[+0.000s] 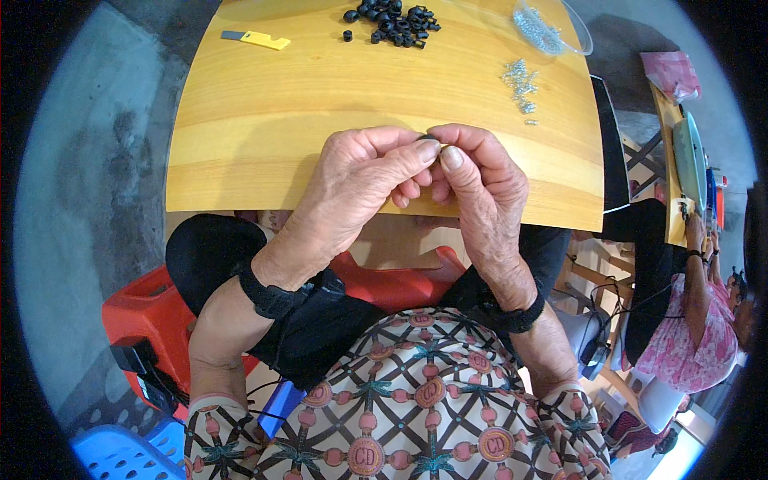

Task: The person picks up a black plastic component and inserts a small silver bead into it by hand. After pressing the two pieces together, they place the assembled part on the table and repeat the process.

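Note:
My left hand point(352, 188) and my right hand point(480, 188) meet fingertip to fingertip over the near edge of a wooden table point(264, 136). Together they pinch a small dark part point(428, 139), mostly hidden by my thumbs and forefingers. A pile of small black rings point(396, 22) lies at the table's far side. A scatter of small silver metal pieces point(520, 84) lies to the right of my hands. Black bands wrap both my wrists.
A yellow utility knife point(260, 38) lies at the far left of the table. A clear plastic bag point(552, 30) with more silver pieces sits at the far right. A red stool point(148, 308) is under me. Another person point(696, 312) sits at a second table on the right.

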`<state>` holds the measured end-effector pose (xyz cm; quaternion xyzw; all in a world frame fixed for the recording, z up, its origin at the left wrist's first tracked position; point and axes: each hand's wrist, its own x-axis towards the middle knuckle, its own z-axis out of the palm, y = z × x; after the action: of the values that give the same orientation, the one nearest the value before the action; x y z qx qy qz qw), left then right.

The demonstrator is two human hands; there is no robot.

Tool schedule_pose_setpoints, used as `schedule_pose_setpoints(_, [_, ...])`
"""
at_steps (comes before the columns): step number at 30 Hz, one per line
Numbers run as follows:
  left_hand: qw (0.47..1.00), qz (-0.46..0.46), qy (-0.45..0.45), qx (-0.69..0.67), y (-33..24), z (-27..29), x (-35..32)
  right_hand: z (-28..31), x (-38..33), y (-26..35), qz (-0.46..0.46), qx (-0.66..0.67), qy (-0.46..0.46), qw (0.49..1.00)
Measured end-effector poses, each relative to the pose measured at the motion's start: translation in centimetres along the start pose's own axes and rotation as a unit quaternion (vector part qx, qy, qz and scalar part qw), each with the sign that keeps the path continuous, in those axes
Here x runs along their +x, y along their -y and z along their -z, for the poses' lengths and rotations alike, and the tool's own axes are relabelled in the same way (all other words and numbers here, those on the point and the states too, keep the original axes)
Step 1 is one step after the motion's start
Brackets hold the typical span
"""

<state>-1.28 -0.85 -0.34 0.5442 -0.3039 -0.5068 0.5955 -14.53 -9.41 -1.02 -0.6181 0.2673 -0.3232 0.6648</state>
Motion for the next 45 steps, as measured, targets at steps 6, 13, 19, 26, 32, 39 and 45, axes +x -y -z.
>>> schedule_pose_setpoints(6, [0.988,0.062,0.035,-0.138,0.3,0.1,-0.2,0.2,0.0,0.9,-0.041,-0.008,0.049,0.998])
schedule_pose_setpoints(13, [0.986,0.06,0.017,-0.156,0.2,-0.6,-0.5,-0.8,-0.3,0.7,-0.054,0.045,0.035,0.997])
schedule_pose_setpoints(19, [0.987,0.02,-0.029,-0.157,0.1,-1.7,-0.5,-1.8,0.0,0.8,-0.087,0.185,0.02,0.979])
schedule_pose_setpoints(26, [0.984,0.026,-0.025,-0.172,0.2,-1.3,0.0,-1.2,0.3,0.0,-0.088,0.128,-0.005,0.988])
schedule_pose_setpoints(32, [0.993,0.032,-0.016,-0.113,-0.3,-1.0,-0.2,-1.2,0.0,0.1,-0.058,0.056,-0.006,0.997])
schedule_pose_setpoints(39, [0.994,0.022,-0.001,-0.105,-0.1,-0.1,-0.2,-1.1,0.0,0.0,-0.069,0.071,0.021,0.995])
schedule_pose_setpoints(45, [0.995,0.041,0.004,-0.089,0.0,0.4,0.2,-0.3,0.4,-0.5,0.03,-0.057,0.039,0.997])
